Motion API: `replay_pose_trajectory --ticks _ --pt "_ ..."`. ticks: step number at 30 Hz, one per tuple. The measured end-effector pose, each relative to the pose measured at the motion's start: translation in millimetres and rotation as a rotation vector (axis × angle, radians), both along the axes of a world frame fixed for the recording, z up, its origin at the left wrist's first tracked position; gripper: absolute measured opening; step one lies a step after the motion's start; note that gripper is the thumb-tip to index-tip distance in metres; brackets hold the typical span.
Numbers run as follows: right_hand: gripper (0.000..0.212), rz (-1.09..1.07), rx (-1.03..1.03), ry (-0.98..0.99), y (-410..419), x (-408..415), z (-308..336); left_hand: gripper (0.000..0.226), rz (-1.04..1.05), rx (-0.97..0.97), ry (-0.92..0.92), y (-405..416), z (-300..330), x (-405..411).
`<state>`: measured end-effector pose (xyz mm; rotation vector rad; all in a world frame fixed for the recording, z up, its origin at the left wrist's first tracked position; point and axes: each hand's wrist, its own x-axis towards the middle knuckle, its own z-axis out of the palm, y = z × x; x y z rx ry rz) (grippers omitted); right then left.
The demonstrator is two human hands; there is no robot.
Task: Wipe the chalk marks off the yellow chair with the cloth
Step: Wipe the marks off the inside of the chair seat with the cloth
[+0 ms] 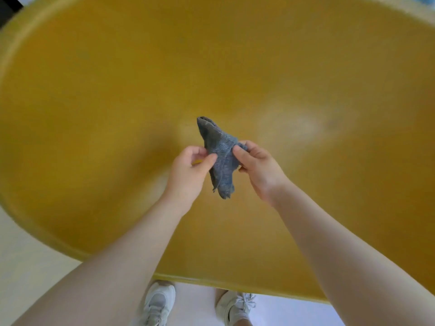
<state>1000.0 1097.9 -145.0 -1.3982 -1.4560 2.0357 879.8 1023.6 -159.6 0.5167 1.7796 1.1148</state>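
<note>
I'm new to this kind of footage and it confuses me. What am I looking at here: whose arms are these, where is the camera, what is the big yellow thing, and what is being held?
There is no machine here. A person wears a wide-angle camera on the head, so you look forward and down along their own bare arms. That lens bends the picture, which makes things look stretched.

The big yellow surface is the yellow chair, seen from above. A pale, whitish smudge shows on it to the right of the hands; it may be chalk, but it is too blurred to be sure.

The left hand and the right hand both pinch a small grey-blue cloth, holding it between them above the seat. It hangs crumpled rather than lying flat.

At the bottom edge you see the person's white shoes on a pale floor.
</note>
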Motion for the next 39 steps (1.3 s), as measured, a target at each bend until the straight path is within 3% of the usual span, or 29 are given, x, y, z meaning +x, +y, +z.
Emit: replay_pose_trajectory --ticks 4,8,9,11,13,14,16,19,21,22,24,26,27,29,30,32,35,37,39 --pt "0.027 -0.22 -0.158 0.116 10.8 25.1 1.4 0.019 0.062 -0.013 -0.074 -4.4 3.1 -5.5" --pt "0.024 -0.089 -0.24 0.126 4.8 28.8 -1.5 0.007 -0.12 0.036 -0.193 -0.8 5.1 18.0" --pt "0.023 -0.05 -0.282 0.138 2.4 27.9 -2.4 0.018 -0.148 0.031 -0.191 1.6 2.3 25.9" --pt "0.021 -0.044 -0.362 0.166 0.2 28.5 -4.1 0.029 -0.156 0.004 -0.054 6.0 -2.6 37.0" --pt "0.02 -0.044 -0.35 0.144 0.2 32.1 -7.4 0.019 -0.158 -0.032 0.123 7.8 -6.0 37.4" --pt "0.021 -0.045 -0.307 0.094 0.4 33.8 -9.5 0.011 -0.169 -0.041 0.134 7.5 -6.8 35.4" --pt "0.022 -0.156 -0.231 0.009 1.2 37.8 -16.0 0.016 -0.183 -0.027 0.065 4.4 -8.2 29.9" --pt "0.031 -0.442 -0.301 -0.04 8.2 45.9 -19.2 0.013 0.002 -0.059 -0.062 0.7 -11.8 16.1" --pt "0.042 -0.457 -0.352 -0.072 12.9 53.7 -21.8 0.015 0.183 -0.17 -0.069 1.3 -19.4 2.1" --pt "0.047 -0.413 -0.357 -0.045 15.1 57.2 -23.3 0.022 0.232 -0.248 -0.014 1.8 -23.8 -3.7" --pt "0.05 -0.329 -0.363 0.098 18.2 61.3 -24.0 0.046 0.171 -0.397 0.323 1.5 -30.5 -8.4" --pt "0.047 -0.266 -0.391 0.207 18.8 62.2 -23.5 0.056 0.027 -0.351 0.53 0.7 -29.1 0.8" --pt "0.044 -0.236 -0.41 0.244 18.1 61.0 -23.7 0.049 -0.015 -0.287 0.408 1.8 -28.6 9.7" --pt "0.04 -0.182 -0.46 0.326 15.3 58.0 -23.1 0.039 -0.051 -0.249 -0.155 5.2 -19.6 31.6" --pt "0.041 -0.156 -0.493 0.372 13.9 56.3 -21.8 0.045 -0.089 -0.247 -0.406 6.5 -16.2 40.2" --pt "0.036 -0.13 -0.534 0.435 11.6 53.4 -18.8 0.056 -0.17 -0.169 -0.681 8.1 -14.8 49.3" --pt "0.021 -0.219 -0.451 0.341 13.3 53.7 -20.1 0.054 -0.121 -0.043 -0.814 10.0 -15.6 49.6" --pt "0.019 -0.253 -0.202 0.019 14.4 57.4 -24.7 0.035 -0.051 -0.021 -0.755 11.3 -16.5 47.3" --pt "0.034 -0.145 0.125 -0.444 18.5 63.3 -32.1 0.02 0.007 -0.039 -0.68 13.3 -19.2 42.6"
